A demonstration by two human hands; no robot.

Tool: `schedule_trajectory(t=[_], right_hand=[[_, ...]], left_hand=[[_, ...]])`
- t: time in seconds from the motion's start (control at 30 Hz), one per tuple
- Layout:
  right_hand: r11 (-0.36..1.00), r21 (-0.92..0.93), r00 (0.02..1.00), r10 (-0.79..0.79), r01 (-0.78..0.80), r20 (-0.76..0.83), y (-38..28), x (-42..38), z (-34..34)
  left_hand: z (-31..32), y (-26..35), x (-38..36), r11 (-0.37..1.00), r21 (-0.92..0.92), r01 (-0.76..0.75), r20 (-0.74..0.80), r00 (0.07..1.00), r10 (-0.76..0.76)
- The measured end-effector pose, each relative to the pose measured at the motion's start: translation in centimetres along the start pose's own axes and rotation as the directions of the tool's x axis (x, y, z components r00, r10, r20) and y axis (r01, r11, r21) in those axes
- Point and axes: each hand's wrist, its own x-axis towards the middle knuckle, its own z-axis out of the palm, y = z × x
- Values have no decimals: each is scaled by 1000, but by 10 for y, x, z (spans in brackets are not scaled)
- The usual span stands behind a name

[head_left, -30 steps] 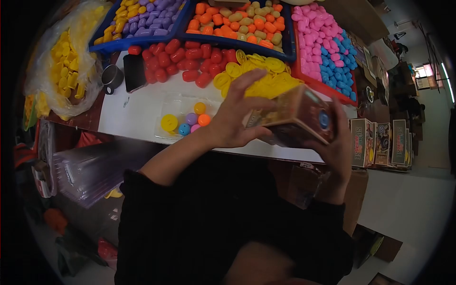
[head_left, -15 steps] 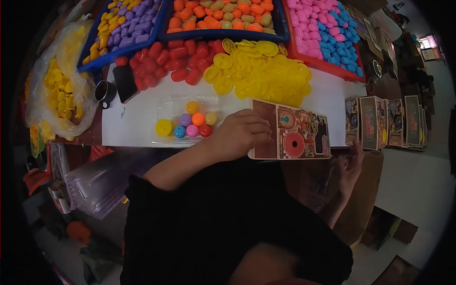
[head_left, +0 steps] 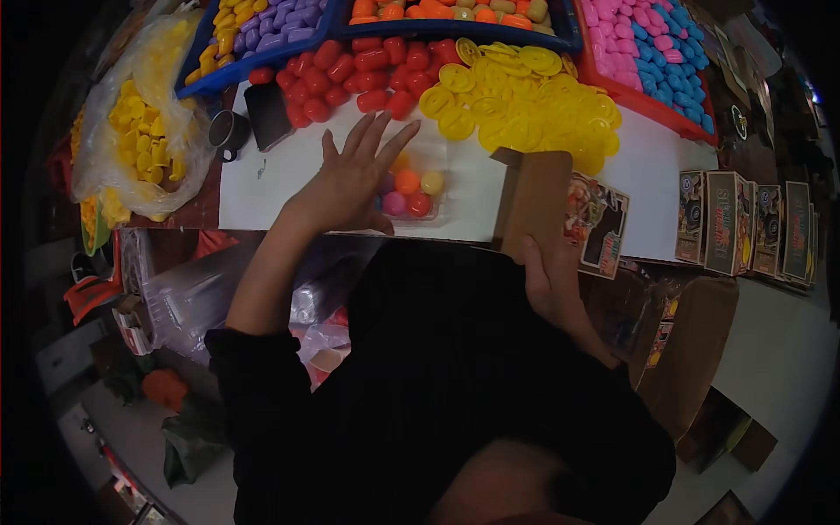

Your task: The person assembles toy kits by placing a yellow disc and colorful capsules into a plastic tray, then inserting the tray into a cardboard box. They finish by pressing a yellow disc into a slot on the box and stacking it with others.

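Note:
My left hand (head_left: 350,179) lies spread over the left part of a clear plastic tray (head_left: 435,156) that holds several coloured capsules (head_left: 408,185). Its fingers are apart and hold nothing. My right hand (head_left: 549,271) grips the lower edge of a printed cardboard box (head_left: 542,206), which stands tilted at the table's near edge with its plain brown inner side toward me and its printed flap on the right.
Red capsules (head_left: 350,74) and yellow discs (head_left: 525,105) are heaped on the white table (head_left: 262,192). Blue bins (head_left: 254,31) and a red bin (head_left: 652,52) of capsules line the far side. A bag of yellow pieces (head_left: 140,149), a mug (head_left: 229,131) and a phone (head_left: 267,114) lie left. Finished boxes (head_left: 744,227) stand right.
The left hand let go of the box and moved left onto the capsule tray. The right hand came up and took hold of the box, which now stands tilted instead of lying flat.

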Motion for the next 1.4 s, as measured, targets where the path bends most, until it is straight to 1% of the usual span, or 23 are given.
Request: schedule_trajectory(t=[0.07,0.13,0.2,0.23,0.3,0.33,0.4,0.47,0.63,0.7,0.73,0.8,0.83,0.9,0.93,1.0,1.03,1.1,1.13,1.2,1.23,1.3,1.4], right_hand=[[956,257,977,95,-144,193,-10,9,16],[950,285,981,75,-125,178,-11,14,28],[946,307,984,59,-109,168,-13,14,32],[950,297,985,47,-95,164,-14,15,33],[955,284,986,35,-81,162,-16,15,33],[955,288,985,24,-74,173,-16,14,32],[955,289,981,15,-71,192,-18,13,32],[954,291,972,1,-71,234,-21,13,32],[946,324,970,-61,-18,234,-28,22,45],[942,336,965,-75,-14,251,-31,25,52],[933,356,962,-56,-45,268,-33,27,57],[921,382,956,-42,-76,292,-33,28,65],[924,379,954,-60,-59,294,-32,29,69],[923,384,948,-87,-39,305,-31,29,72],[914,404,952,-93,-34,291,-31,29,73],[904,427,955,-99,-31,278,-31,30,73],[910,411,951,-86,-46,296,-31,30,72],[918,392,945,-72,-62,318,-31,29,70],[918,392,946,-77,-56,315,-31,30,70],[917,396,947,-84,-49,311,-32,30,71],[915,400,948,-85,-47,306,-32,30,71],[914,403,951,-84,-44,296,-31,29,71],[914,405,954,-87,-37,285,-31,28,71]], left_hand=[[8,-5,-1,1000,22,-6,45,999,5],[8,-11,-1,999,45,-18,88,996,14],[7,-16,-2,997,-34,-72,85,994,74],[7,-18,-4,997,-36,-70,83,994,73],[9,-21,-9,987,-90,-131,-8,991,131],[8,-20,-9,987,-94,-131,-9,991,130],[7,-15,-10,971,-143,-194,-40,981,190],[10,-8,-7,968,-138,-211,-36,977,208],[11,-5,0,963,-121,-240,0,970,242],[13,-12,-1,943,-137,-303,-71,953,295],[14,-18,0,945,-134,-299,-73,954,292],[18,-31,1,823,-384,-419,-246,905,346],[20,-35,-1,827,-383,-411,-244,909,339],[23,-43,-8,664,-671,-330,-418,908,29],[23,-50,-15,669,-671,-321,-416,909,19],[23,-63,-29,824,-554,-117,-346,933,-99],[25,-68,-35,824,-555,-114,-343,934,-102],[31,-72,-44,804,-593,42,-70,992,-104],[31,-71,-44,804,-593,45,-70,992,-107],[30,-73,-42,479,-828,291,241,957,-163],[33,-77,-38,480,-827,291,241,956,-164],[42,-85,-29,312,-924,222,212,975,-67],[38,-86,-21,261,-935,241,240,970,-35]])
